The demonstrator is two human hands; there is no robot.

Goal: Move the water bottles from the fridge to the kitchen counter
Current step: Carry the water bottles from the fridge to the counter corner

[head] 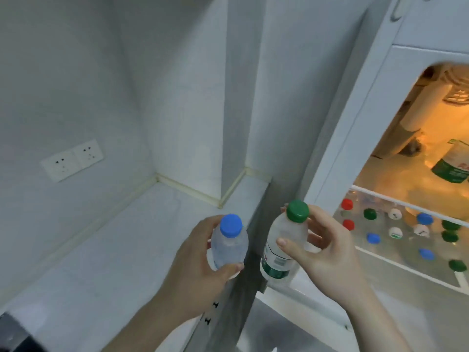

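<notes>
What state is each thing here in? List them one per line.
Blue-capped bottle: capped, upright, held by the left hand over the counter.
Green-capped bottle: capped, held by the right hand at the fridge's edge.
Fridge: open, lit inside.
Shelf bottles: capped, standing upright in the fridge.
Upper bottle: lying tilted on the upper shelf.
Wall sockets: nothing plugged in.

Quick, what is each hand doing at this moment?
Left hand: holds the blue-capped bottle.
Right hand: holds the green-capped bottle.
</notes>
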